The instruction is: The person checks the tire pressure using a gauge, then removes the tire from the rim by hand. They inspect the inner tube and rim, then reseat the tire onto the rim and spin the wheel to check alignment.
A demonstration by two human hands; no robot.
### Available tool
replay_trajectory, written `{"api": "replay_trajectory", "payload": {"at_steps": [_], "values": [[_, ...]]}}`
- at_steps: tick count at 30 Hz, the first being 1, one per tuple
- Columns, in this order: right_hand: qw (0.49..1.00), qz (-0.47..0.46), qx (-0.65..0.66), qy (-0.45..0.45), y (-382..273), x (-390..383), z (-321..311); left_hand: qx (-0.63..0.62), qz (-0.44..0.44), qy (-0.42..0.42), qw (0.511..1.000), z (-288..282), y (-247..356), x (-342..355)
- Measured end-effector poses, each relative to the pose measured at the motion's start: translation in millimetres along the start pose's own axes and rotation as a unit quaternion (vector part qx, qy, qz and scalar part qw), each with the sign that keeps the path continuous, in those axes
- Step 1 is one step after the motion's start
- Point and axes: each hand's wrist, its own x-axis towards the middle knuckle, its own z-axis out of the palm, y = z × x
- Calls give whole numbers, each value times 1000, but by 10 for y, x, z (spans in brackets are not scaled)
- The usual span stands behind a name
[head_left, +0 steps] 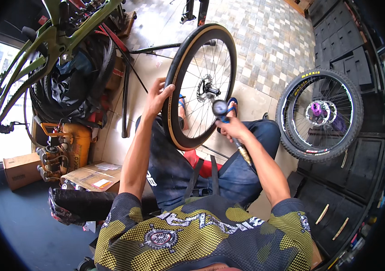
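Note:
A bicycle wheel point(182, 72) with a black and tan tyre, deep dark rim and a disc rotor point(202, 91) stands upright between my knees. My left hand point(158, 95) grips the tyre on its left side, thumb toward the tan sidewall. In my right hand point(232, 128) is a tyre inflator point(220, 107) with a round dial gauge, held beside the lower right of the wheel. A brass-coloured fitting point(245, 156) hangs below that hand. Whether the inflator's end touches the valve cannot be made out.
To the right, two knobby-tyred wheels point(358, 113) lean by dark drawers point(339, 34). A green bike frame point(68, 39) on a stand is at upper left. Below it are a yellow compressor point(80, 144) and cardboard boxes point(95, 175). Stand legs point(125, 104) spread across the floor.

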Motion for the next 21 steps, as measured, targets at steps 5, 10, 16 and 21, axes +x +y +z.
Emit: {"api": "replay_trajectory", "payload": {"at_steps": [5, 10, 16, 21], "values": [[984, -35, 127, 120, -387, -1112, -873, 255, 59, 182, 948, 85, 275, 44], [922, -43, 123, 365, 309, -1070, -1804, 350, 117, 222, 903, 309, 360, 261], [915, 101, -49, 387, 2770, 150, -2303, 419, 151, 185, 876, 830, 762, 734], [932, 156, -183, 272, 2578, 390, -1612, 446, 176, 168, 861, 1160, 985, 605]]}}
